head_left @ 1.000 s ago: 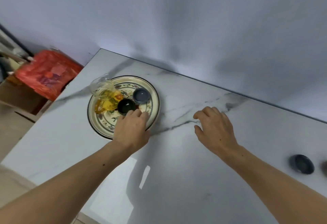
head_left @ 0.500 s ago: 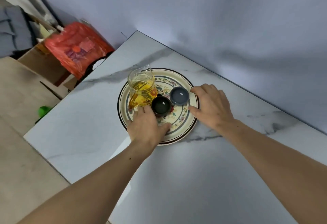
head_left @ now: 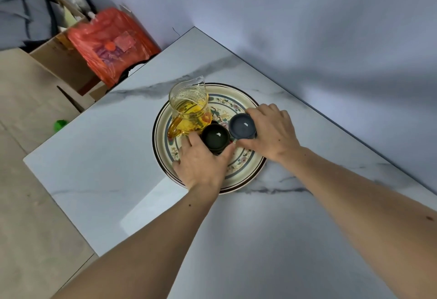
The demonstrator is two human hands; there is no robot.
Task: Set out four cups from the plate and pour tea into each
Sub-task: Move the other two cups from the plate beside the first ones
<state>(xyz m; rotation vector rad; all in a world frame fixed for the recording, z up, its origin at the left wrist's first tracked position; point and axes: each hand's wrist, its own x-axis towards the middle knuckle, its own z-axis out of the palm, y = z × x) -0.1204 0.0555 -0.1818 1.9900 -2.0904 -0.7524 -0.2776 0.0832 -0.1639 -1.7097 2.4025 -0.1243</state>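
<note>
Two cups remain on the plate (head_left: pixel 246 176); no others show on the surface (head_left: pixel 118 157), so we judge the setting-out unfinished and pouring not begun. The glass pitcher (head_left: pixel 189 112) stands full of tea on the plate. Left hand (head_left: pixel 203 166) grips the dark cup (head_left: pixel 214 138); right hand (head_left: pixel 272 131) grips the grey cup (head_left: pixel 242 125), fingers curled round each. Whether either is lifted, we cannot tell.
</note>
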